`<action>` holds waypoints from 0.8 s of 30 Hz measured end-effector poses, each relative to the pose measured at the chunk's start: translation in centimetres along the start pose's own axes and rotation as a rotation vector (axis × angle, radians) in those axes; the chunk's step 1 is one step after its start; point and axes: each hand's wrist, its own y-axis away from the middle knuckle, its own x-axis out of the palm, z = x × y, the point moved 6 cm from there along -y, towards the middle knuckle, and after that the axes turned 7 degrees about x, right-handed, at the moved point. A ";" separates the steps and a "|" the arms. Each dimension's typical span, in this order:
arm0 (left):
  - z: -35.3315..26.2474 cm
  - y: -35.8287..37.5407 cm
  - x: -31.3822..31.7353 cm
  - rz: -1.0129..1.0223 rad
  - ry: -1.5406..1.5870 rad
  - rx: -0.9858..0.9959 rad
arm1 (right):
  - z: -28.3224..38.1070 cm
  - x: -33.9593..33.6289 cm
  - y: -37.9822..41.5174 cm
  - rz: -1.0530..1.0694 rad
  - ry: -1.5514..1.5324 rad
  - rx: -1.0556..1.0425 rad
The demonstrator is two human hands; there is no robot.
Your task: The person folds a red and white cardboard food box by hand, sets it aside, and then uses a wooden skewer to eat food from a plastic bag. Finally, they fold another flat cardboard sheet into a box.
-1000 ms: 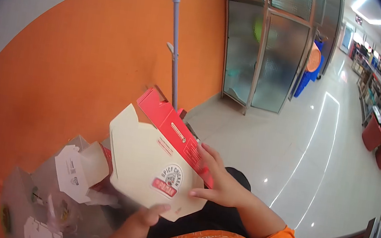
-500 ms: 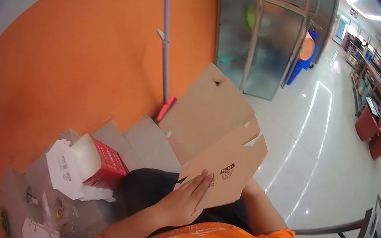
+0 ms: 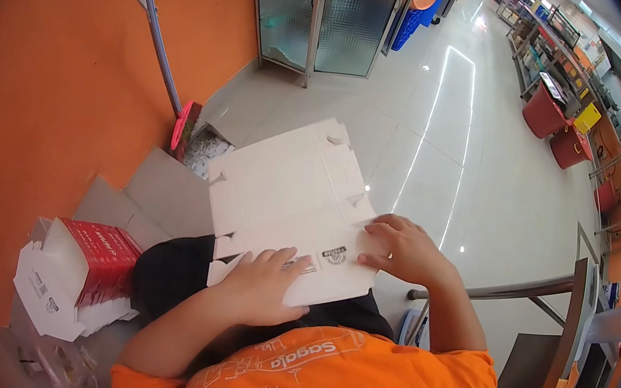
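An unfolded pale cardboard box (image 3: 280,182) lies across my lap, with slots and small tabs along its edges. Its near panel carries a dark printed logo. My left hand (image 3: 262,282) rests flat on that near panel, fingers stretched over the print. On the panel's right edge sits my right hand (image 3: 406,247), thumb and fingers apart, touching the board. To the left of my knee, red-and-white boxes (image 3: 106,261) stand nested together, a white printed flap (image 3: 47,292) facing me.
A broom (image 3: 181,128) leans by the orange wall (image 3: 49,78), beside a patch of debris. Clear plastic wrapping (image 3: 63,370) lies at lower left. A metal rail (image 3: 496,287) is on my right. Red bins (image 3: 544,112) and a glass-panelled cabinet (image 3: 350,25) stand farther off.
The raised box has come down flatter onto my lap. My right hand has moved from beneath the board to its top right edge. The view has shifted to the right and down.
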 end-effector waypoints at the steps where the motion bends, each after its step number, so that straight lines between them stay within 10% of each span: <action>1: 0.1 0.4 0.0 -0.033 0.033 -0.006 | -0.9 1.0 -0.4 0.110 -0.050 0.111; 4: 2.0 2.5 -0.7 -0.223 -0.055 0.048 | -1.7 3.1 -0.3 0.245 -0.157 0.213; 8: 12.0 7.2 1.8 -0.616 0.228 -0.358 | -1.1 5.5 0.4 0.321 -0.277 0.121; 15: 17.8 8.2 4.8 -0.712 0.178 -0.597 | 1.5 6.2 1.1 0.309 -0.028 -0.034; 17: 20.8 7.4 7.5 -0.903 1.246 -0.491 | 2.0 6.2 1.4 0.305 0.114 -0.026; 24: 18.0 4.9 6.0 -1.013 1.691 -0.304 | 2.1 5.8 1.3 0.168 0.163 0.007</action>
